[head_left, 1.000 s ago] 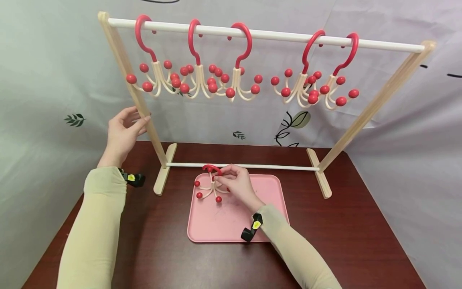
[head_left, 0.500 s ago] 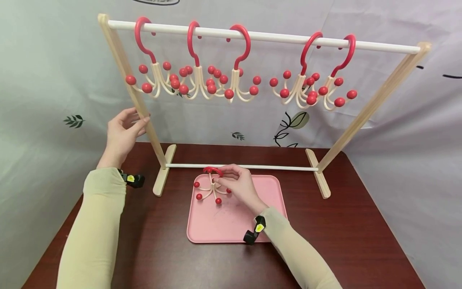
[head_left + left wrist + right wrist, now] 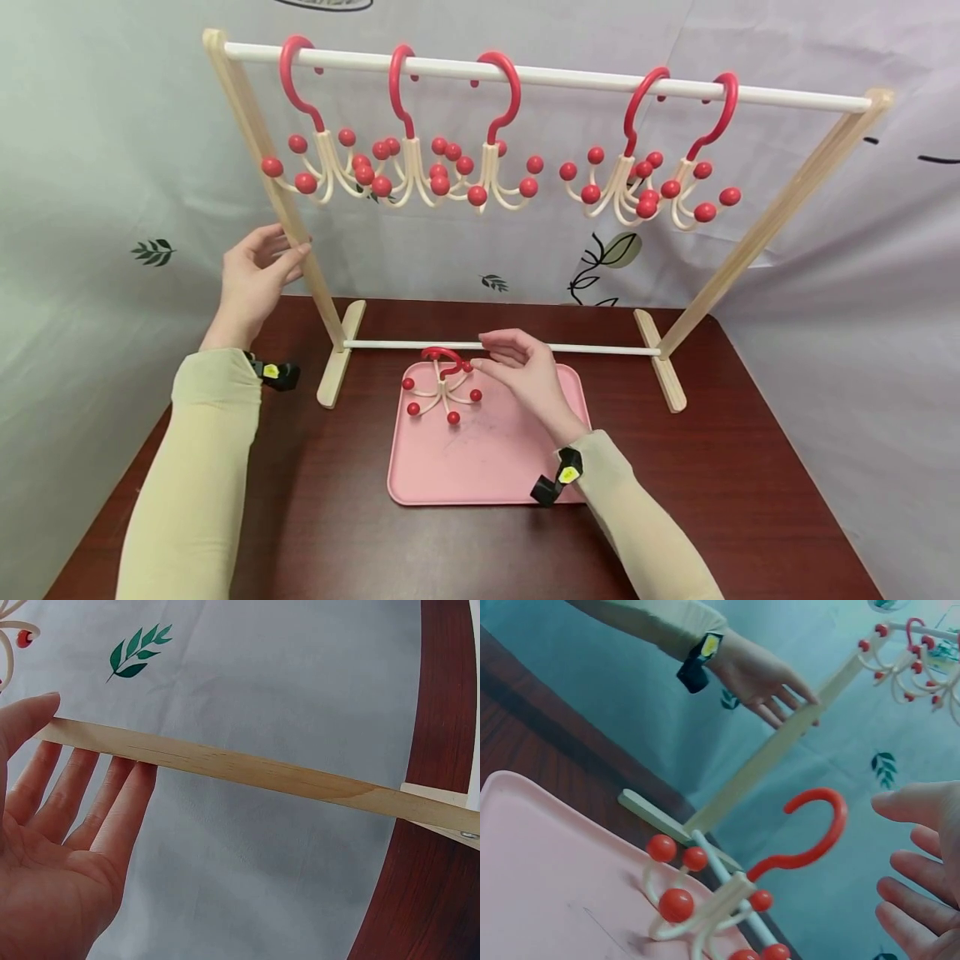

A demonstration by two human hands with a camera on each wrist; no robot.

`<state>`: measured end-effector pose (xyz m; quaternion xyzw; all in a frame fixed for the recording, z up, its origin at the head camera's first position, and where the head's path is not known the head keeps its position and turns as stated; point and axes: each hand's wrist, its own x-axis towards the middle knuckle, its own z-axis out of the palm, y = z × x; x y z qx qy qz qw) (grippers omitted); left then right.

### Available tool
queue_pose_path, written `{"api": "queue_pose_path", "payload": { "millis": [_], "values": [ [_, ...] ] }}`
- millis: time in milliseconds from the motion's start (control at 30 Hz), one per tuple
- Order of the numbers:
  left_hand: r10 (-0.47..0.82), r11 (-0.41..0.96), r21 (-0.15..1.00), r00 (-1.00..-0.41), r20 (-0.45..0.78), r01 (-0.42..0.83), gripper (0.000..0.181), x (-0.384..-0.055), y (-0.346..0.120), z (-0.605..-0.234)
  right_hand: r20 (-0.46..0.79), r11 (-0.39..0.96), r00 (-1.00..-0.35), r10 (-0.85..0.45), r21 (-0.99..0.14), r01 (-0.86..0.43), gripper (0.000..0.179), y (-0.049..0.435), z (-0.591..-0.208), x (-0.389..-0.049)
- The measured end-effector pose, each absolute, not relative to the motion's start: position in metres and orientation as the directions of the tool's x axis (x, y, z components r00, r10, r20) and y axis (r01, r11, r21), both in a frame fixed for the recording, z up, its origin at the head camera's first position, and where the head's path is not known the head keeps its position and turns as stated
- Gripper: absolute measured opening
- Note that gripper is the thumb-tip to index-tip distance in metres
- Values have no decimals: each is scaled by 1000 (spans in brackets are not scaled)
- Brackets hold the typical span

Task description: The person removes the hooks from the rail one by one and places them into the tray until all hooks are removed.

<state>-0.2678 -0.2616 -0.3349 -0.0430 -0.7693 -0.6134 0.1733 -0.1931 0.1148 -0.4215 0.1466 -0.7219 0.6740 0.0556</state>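
My left hand [image 3: 253, 279] holds the left wooden post [image 3: 225, 763] of a rack, thumb on one side and fingers reaching behind it. A multi-arm hanger [image 3: 442, 385] with a red hook and red ball tips stands upright on the pink tray [image 3: 487, 467], near its back left. Just right of the hook is my right hand [image 3: 527, 375], fingers apart and nothing between them. In the right wrist view a gap shows between the hand [image 3: 930, 862] and the red hook [image 3: 832, 832].
Several matching hangers hang from the white top bar [image 3: 577, 79], among them a hanger [image 3: 489, 171] near the middle. A lower bar [image 3: 600, 348] runs behind the tray. The right post [image 3: 780, 212] stands on a wooden foot [image 3: 663, 367]. A patterned cloth [image 3: 420, 258] backs the table.
My right hand has let go of the hanger on the tray and moved right, its fingers spreading. The hanger stays in place. My left hand has kept its hold on the post.
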Motion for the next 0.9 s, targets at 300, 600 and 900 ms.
{"api": "queue_pose_path", "payload": {
  "millis": [300, 600, 900],
  "values": [
    [-145, 267, 927, -940, 308, 262, 46, -266, -264, -336, 258, 94, -961, -96, -959, -267, 40, 151, -428, -183],
    [-139, 285, 923, -942, 306, 258, 48, -267, -263, -335, 234, 89, -972, -8, -968, -234, 40, 195, -435, -177],
    [-139, 295, 920, -941, 308, 257, 50, -266, -262, -335, 260, 79, -961, 96, -964, -253, 42, 230, -427, -176]
  ]
}}
